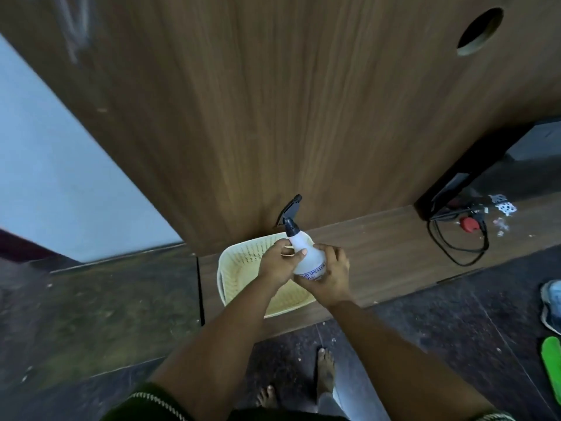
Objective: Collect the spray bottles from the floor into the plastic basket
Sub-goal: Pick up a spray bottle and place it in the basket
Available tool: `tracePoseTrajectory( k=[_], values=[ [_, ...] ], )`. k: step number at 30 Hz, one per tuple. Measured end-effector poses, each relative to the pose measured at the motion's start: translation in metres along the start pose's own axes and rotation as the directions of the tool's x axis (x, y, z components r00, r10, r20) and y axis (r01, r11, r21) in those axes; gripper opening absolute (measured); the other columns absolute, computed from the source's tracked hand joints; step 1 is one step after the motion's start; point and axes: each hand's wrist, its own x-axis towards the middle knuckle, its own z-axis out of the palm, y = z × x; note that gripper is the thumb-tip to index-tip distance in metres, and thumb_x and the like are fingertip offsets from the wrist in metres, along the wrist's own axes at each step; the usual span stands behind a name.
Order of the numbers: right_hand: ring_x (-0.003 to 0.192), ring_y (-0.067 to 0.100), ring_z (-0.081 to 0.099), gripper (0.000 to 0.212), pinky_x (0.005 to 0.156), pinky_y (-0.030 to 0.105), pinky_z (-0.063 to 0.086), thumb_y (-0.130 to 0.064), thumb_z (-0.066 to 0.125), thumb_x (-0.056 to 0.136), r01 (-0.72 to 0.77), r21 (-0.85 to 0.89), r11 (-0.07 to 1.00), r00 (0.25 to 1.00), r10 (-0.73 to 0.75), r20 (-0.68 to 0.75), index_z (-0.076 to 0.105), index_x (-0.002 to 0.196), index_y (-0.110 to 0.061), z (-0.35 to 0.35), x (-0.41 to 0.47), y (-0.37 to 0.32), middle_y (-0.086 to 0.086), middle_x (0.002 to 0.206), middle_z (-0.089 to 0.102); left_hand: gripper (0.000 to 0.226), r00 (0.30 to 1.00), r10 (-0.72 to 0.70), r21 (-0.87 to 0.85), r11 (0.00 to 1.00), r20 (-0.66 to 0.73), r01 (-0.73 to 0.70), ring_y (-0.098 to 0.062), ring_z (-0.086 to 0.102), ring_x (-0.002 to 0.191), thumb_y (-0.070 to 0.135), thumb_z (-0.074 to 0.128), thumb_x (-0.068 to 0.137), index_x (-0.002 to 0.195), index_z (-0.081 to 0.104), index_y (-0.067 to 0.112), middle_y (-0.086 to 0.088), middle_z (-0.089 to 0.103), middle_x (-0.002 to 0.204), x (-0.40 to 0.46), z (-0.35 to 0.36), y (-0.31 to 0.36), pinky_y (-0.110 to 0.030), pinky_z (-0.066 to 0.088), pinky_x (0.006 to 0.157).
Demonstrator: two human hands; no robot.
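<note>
— Why both hands on it?
— My left hand (274, 262) and right hand (329, 276) clamp the white spray bottle (305, 253), steadying it above the plastic basket (239, 253), lower centre, ready for dropping in

A tall wooden panel (273, 117) with a round hole (480, 31) cut near its top is seen behind a low wooden ledge (379, 253). A looped black cable (455, 244) and a red plug (469, 224) are lying at the right. A green object (551, 363) and a shoe (551, 305) are placed on the dark floor (91, 314).
</note>
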Motion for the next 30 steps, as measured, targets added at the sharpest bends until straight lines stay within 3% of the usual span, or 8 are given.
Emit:
tracePoseTrajectory(
  k=[5,9,12,15,22,30],
  values=[
    [0.111,0.021,0.048,0.089,0.093,0.029,0.042,-0.074,0.064,0.06,0.045,0.111,0.993,0.984,-0.063,0.167,0.052,0.129,-0.02,0.033,-0.007,-0.037,0.006,0.122,0.051,0.034,0.989,-0.037,-0.16,0.987,-0.144,0.014,-0.026,0.065,0.101,0.028,0.077,0.078,0.103,0.062,0.011,-0.004,0.066,0.099,-0.011,-0.048,-0.034,-0.035,0.051,0.082],
    [0.118,0.022,0.047,0.073,0.096,0.021,0.037,-0.031,0.074,0.08,-0.004,0.167,0.986,0.94,-0.054,0.336,0.038,0.141,-0.012,0.059,0.0,-0.051,0.011,0.131,0.04,0.039,0.99,0.003,-0.113,0.993,-0.144,-0.019,-0.016,0.056,0.107,0.02,0.071,0.084,0.12,0.058,0.013,0.002,0.06,0.107,-0.008,-0.076,-0.055,-0.026,0.041,0.087],
    [0.126,0.027,0.043,0.07,0.099,0.024,0.035,-0.014,0.071,0.083,-0.106,0.153,0.982,0.917,0.037,0.396,0.035,0.142,-0.008,0.085,0.01,-0.054,0.015,0.137,0.037,0.042,0.985,0.047,0.048,0.998,-0.165,-0.04,-0.023,0.052,0.119,0.028,0.07,0.084,0.123,0.058,0.019,-0.002,0.058,0.122,0.005,-0.08,-0.078,-0.036,0.044,0.1],
    [0.13,0.028,0.042,0.063,0.11,0.033,0.036,-0.005,0.064,0.086,-0.201,0.148,0.968,0.889,0.117,0.443,0.036,0.142,-0.008,0.112,0.018,-0.048,0.014,0.141,0.036,0.052,0.986,0.0,0.156,0.987,-0.169,0.026,-0.028,0.042,0.128,0.034,0.067,0.085,0.133,0.053,0.02,-0.006,0.047,0.134,0.02,-0.075,-0.101,-0.043,0.038,0.107],
    [0.127,0.029,0.046,0.061,0.11,0.04,0.04,0.007,0.054,0.087,-0.29,0.078,0.954,0.847,0.218,0.485,0.035,0.143,-0.006,0.156,0.027,-0.011,0.014,0.139,0.04,0.059,0.99,-0.093,0.254,0.96,-0.106,0.117,-0.027,0.041,0.134,0.025,0.056,0.095,0.147,0.031,0.016,-0.008,0.041,0.147,0.05,-0.051,-0.138,-0.033,0.032,0.109],
    [0.126,0.03,0.049,0.064,0.106,0.041,0.044,0.011,0.052,0.082,-0.337,0.053,0.94,0.818,0.264,0.512,0.039,0.141,-0.01,0.195,0.043,0.014,0.013,0.138,0.043,0.045,0.989,-0.091,0.231,0.966,-0.116,0.116,-0.032,0.048,0.125,0.008,0.054,0.092,0.134,0.041,0.018,-0.009,0.049,0.137,0.08,-0.037,-0.154,-0.036,0.04,0.101]
  ],
)
